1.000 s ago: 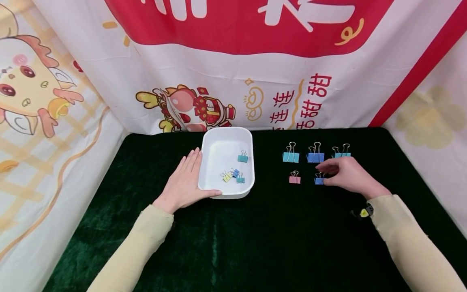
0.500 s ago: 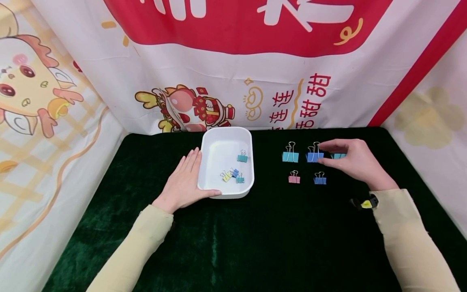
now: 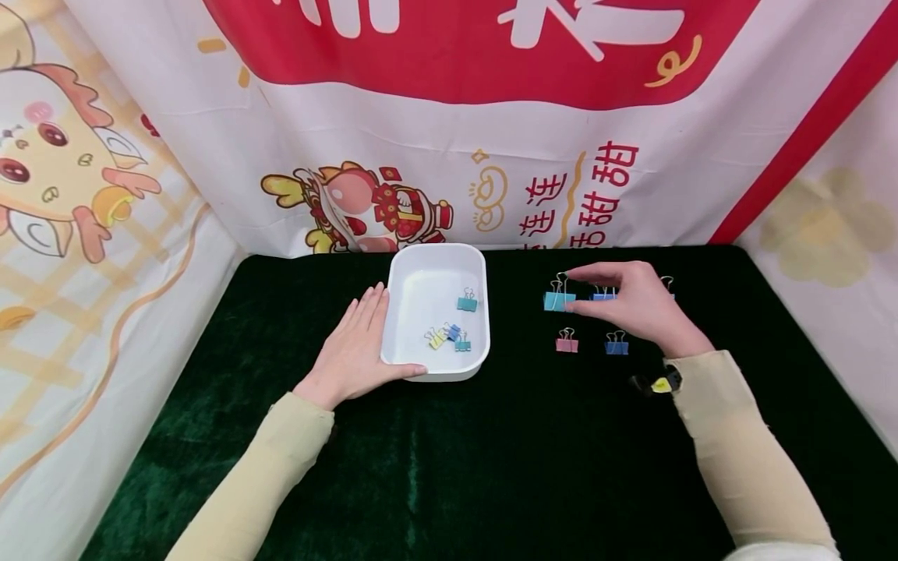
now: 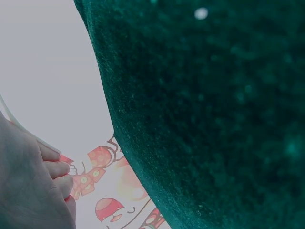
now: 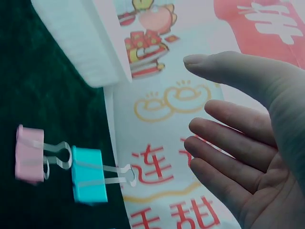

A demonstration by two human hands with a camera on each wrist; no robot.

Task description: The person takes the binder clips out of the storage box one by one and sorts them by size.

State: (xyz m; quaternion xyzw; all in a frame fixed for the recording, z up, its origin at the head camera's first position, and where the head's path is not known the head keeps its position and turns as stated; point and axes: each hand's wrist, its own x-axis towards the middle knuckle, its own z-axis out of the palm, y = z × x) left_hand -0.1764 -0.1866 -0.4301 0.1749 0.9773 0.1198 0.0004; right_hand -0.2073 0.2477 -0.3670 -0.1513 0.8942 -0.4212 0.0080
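My left hand (image 3: pixel 354 347) rests against the left side of a white plastic container (image 3: pixel 417 300), its fingers straight and its thumb along the near rim. Inside lie several small binder clips, among them a teal clip (image 3: pixel 466 305) and a yellow clip (image 3: pixel 436 340). My right hand (image 3: pixel 631 300) hovers over the back row of clips, thumb and fingers apart. Its fingertips are nearest the large light-blue binder clip (image 3: pixel 559 301). In the right wrist view nothing is between the fingers of that hand (image 5: pixel 238 143), and the light-blue clip (image 5: pixel 89 176) stands apart from it.
Behind my right hand, a large blue clip (image 3: pixel 602 297) is partly hidden, and another beyond it nearly so. A pink clip (image 3: pixel 567 344) and a small blue clip (image 3: pixel 616 347) form the front row. Dark green cloth (image 3: pixel 519 460) covers the table; a printed curtain (image 3: pixel 463 125) hangs behind.
My right hand has moved left along the back row, from above the small blue clip and the right-hand clip to beside the light-blue one. The clips and my left hand stay where they were.
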